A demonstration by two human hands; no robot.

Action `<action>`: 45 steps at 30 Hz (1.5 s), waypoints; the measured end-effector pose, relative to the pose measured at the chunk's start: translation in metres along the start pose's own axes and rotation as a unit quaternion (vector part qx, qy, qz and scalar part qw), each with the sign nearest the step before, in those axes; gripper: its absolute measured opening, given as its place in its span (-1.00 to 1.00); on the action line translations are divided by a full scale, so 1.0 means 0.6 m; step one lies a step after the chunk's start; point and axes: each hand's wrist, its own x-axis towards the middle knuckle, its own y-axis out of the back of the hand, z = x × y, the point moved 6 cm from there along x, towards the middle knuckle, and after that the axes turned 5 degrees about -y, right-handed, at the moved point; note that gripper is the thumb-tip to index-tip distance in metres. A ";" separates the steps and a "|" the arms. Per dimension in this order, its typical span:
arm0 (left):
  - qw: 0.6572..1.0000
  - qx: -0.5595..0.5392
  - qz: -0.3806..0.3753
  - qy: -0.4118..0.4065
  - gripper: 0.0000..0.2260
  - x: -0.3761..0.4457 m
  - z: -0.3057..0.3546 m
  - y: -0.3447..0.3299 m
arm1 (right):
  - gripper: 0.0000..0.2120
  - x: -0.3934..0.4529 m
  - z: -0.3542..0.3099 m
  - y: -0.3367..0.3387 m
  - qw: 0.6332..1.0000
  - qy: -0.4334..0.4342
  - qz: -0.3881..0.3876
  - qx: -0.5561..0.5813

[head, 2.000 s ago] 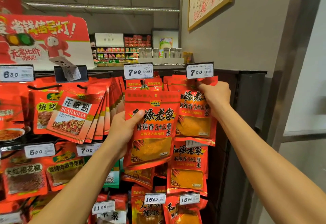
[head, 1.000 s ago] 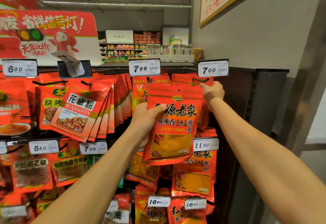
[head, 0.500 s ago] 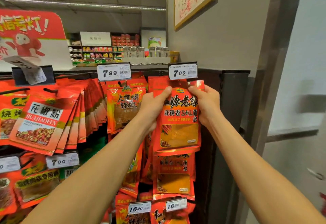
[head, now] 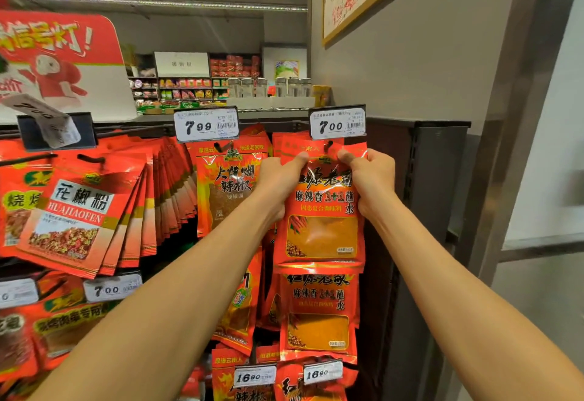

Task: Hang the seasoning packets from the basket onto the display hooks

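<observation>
An orange-red seasoning packet (head: 320,226) with a yellow powder window is held up against the top right of the rack. My left hand (head: 278,181) grips its upper left corner, thumb on the front. My right hand (head: 369,176) grips its upper right corner the same way. The packet's top edge sits right at the black display hook (head: 328,146) under the 7.00 price tag (head: 337,122). More of the same packets hang behind it. The basket is out of view.
A chilli powder packet (head: 227,185) hangs on the hook to the left under the 7.99 tag (head: 206,124). Several Huajiaofen packets (head: 79,214) fan out at far left. Lower hooks carry more packets (head: 319,315). A dark rack post (head: 439,185) and grey wall (head: 442,53) stand to the right.
My left hand carried the packet from the rack's middle up to the 7.00 hook. My right hand left the hanging packets and took its upper right corner. Both thumbs now sit higher.
</observation>
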 end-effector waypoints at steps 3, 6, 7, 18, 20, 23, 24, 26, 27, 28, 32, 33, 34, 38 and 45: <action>0.999 0.048 0.024 -0.013 -0.73 0.049 -0.007 -0.002 | -0.83 0.039 0.009 -0.030 1.000 -0.022 0.005 -0.011; 0.994 0.108 0.034 -0.008 -0.63 0.110 -0.013 -0.007 | -0.92 0.085 0.009 -0.057 0.998 -0.035 0.018 -0.044; 0.992 0.123 0.039 -0.008 -0.61 0.126 -0.013 -0.008 | -0.93 0.098 0.007 -0.065 0.998 -0.034 0.020 -0.056; 0.983 0.167 0.059 -0.039 -0.71 0.122 -0.027 0.028 | -0.80 0.093 0.005 -0.046 0.978 -0.015 0.028 -0.208; 0.978 0.184 0.057 -0.083 -0.77 0.090 -0.006 0.054 | -0.83 0.048 -0.003 -0.017 0.976 0.026 0.047 -0.211; 0.987 0.121 0.009 -0.105 -0.91 0.017 0.014 0.094 | -0.83 -0.038 0.001 0.009 0.990 0.034 0.028 -0.132; 0.993 0.075 -0.016 -0.093 -0.91 -0.013 0.015 0.111 | -0.83 -0.069 0.007 0.008 0.994 0.017 -0.001 -0.105; 0.996 0.003 -0.067 -0.064 -0.88 -0.078 0.011 0.155 | -0.83 -0.135 0.019 0.004 0.996 -0.013 -0.053 -0.072; 0.995 -0.019 -0.084 -0.051 -0.86 -0.111 0.003 0.182 | -0.83 -0.168 0.026 0.002 0.995 -0.025 -0.072 -0.065; 0.994 -0.037 -0.095 -0.037 -0.84 -0.144 -0.010 0.211 | -0.83 -0.200 0.037 0.001 0.994 -0.036 -0.088 -0.056; 0.992 -0.092 -0.075 0.037 -0.75 -0.256 -0.115 0.340 | -0.80 -0.329 0.127 -0.009 0.987 -0.103 -0.119 -0.020; 0.990 -0.109 -0.062 0.063 -0.76 -0.281 -0.152 0.373 | -0.79 -0.359 0.162 -0.013 0.985 -0.128 -0.118 -0.019; 0.987 -0.123 -0.050 0.093 -0.78 -0.308 -0.191 0.404 | -0.77 -0.392 0.203 -0.018 0.981 -0.152 -0.118 -0.026; 0.967 -0.109 0.007 0.229 -0.80 -0.430 -0.369 0.505 | -0.78 -0.526 0.394 -0.022 0.954 -0.269 -0.109 -0.079; 0.883 -0.055 0.086 0.459 -0.81 -0.670 -0.658 0.629 | -0.80 -0.754 0.709 0.029 0.867 -0.447 -0.096 -0.196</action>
